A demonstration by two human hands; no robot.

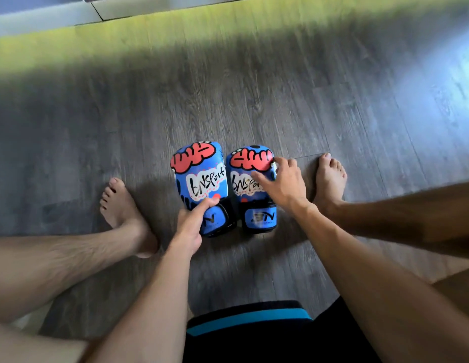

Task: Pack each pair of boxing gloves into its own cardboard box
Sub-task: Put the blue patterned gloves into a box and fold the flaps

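The left glove (199, 176) and right glove (241, 180) lie side by side on the floor (254, 87), with only a thin slit between them. The left foot (120, 203) stands near one flank. The right foot (330, 179) is just beside the other, and the right hand (285, 184) fills that gap. Past the glove tips the floor lies open.

- "bnsport", black script on a white patch, on the left glove (199, 179), at 9 o'clock of the pair.
- The same word on the right glove (250, 184), at 3 o'clock; the right hand (285, 184) covers its end.
- "BN" on the right cuff strap (261, 217), at that glove's 6 o'clock.
- Only "N" shows on the left cuff strap (215, 221).
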